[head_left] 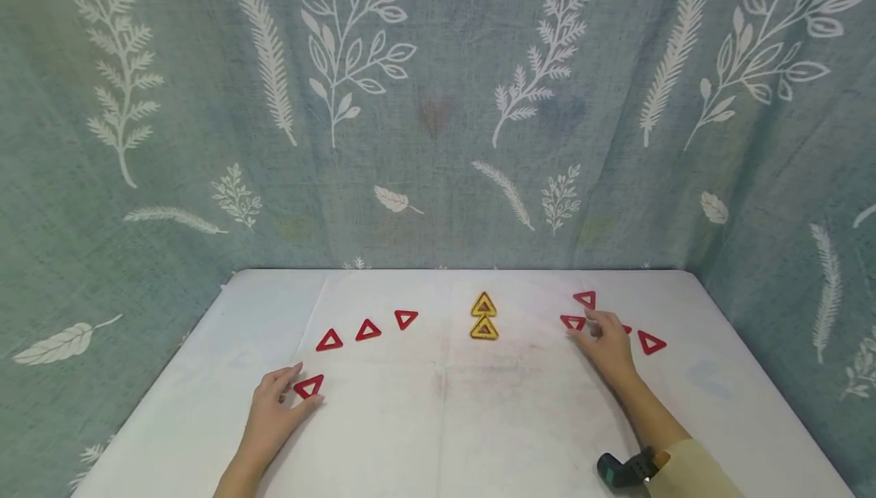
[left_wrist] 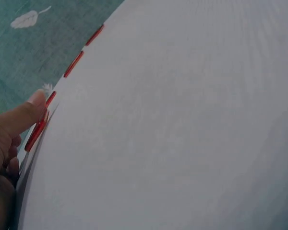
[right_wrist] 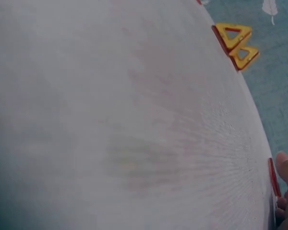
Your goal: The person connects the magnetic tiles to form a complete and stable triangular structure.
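In the head view my left hand [head_left: 272, 414] is at the table's left front, thumb and fingers spread around a red triangle frame [head_left: 309, 386] that lies between them. The left wrist view shows the thumb [left_wrist: 26, 115] over that red triangle [left_wrist: 34, 136]. My right hand [head_left: 607, 346] reaches farther forward on the right. Its thumb and index finger are at the edges of another red triangle [head_left: 572, 322]. Just beyond the fingers lies one more red triangle [head_left: 585, 299]. The hand partly hides a red triangle [head_left: 626, 329] behind it.
Two yellow triangles [head_left: 484, 328] stand point to base at the back middle of the white table [head_left: 438, 437]. Red triangles [head_left: 368, 329] form a slanting row at left. Another red triangle [head_left: 652, 342] lies right of my right hand. Leaf-patterned cloth [head_left: 438, 133] borders the table behind and on both sides.
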{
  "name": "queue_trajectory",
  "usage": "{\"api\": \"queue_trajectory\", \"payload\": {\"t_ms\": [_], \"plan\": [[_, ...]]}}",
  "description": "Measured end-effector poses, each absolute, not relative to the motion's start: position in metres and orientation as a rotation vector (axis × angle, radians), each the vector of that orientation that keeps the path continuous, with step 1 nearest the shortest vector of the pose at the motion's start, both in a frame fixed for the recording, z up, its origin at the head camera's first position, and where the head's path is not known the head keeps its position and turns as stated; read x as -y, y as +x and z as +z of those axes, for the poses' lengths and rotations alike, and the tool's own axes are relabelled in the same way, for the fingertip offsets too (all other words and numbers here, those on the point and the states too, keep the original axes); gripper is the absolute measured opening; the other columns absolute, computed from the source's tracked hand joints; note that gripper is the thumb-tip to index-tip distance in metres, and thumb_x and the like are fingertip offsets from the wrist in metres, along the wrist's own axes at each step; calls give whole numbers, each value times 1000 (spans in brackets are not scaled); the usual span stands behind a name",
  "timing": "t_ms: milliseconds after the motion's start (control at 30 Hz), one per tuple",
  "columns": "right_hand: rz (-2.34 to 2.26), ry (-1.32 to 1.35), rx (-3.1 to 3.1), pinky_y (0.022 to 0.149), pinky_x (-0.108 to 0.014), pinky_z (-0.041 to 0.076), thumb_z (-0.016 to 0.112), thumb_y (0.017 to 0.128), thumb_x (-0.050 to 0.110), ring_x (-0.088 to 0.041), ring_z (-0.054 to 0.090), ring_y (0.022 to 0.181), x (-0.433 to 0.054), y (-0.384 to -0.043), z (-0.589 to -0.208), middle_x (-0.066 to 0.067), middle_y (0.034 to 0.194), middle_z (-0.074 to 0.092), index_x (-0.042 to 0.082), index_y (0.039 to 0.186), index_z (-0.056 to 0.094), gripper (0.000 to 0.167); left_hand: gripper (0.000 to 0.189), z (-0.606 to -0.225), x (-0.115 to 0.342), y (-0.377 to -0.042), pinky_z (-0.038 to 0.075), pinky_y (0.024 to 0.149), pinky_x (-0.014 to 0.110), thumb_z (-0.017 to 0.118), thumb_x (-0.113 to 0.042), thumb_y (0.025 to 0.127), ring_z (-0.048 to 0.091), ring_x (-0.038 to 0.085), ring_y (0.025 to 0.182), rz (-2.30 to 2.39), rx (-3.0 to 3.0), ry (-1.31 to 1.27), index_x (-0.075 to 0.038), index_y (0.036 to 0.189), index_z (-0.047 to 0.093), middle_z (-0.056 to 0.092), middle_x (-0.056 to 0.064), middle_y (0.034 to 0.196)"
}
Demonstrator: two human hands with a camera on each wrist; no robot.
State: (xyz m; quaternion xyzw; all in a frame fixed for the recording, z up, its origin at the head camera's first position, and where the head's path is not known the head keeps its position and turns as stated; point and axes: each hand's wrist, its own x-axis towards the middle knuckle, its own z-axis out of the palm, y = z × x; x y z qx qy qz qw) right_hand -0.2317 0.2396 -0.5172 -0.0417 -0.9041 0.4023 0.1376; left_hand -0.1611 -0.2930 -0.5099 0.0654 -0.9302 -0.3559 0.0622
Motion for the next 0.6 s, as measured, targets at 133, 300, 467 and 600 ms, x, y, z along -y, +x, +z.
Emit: {"api": "queue_trajectory", "payload": {"t_ms": [133,300,467,600], "plan": [[1138,-137,2657,87,-46,48,67,88,28,-31,52,101,-240,-238,-516,-19,124,49,1,136,48,59,78,-506,302,-162,40,97,50,77,-38,77,45,35,116,-1075,2887,197,1,137,45,41,20,133],[1065,-89,2674,84,-46,48,67,88,28,-30,51,96,-238,-239,-518,-21,120,50,-1,134,50,57,66,-506,303,-162,41,97,49,77,-31,77,49,35,114,-1060,2901,215,2,129,54,46,20,125],[998,-28,2682,83,-47,46,68,86,23,-31,50,94,-236,-238,-520,-23,118,49,-4,125,57,49,57,-507,303,-161,41,97,48,79,-29,76,51,33,111,-1089,2882,212,-1,122,62,51,16,116],[996,-19,2690,84,-50,45,70,85,23,-33,50,97,-235,-237,-517,-23,117,50,-4,120,61,46,54,-508,302,-160,42,96,49,80,-32,74,54,31,108,-1085,2870,190,-4,118,66,55,13,111]]}}
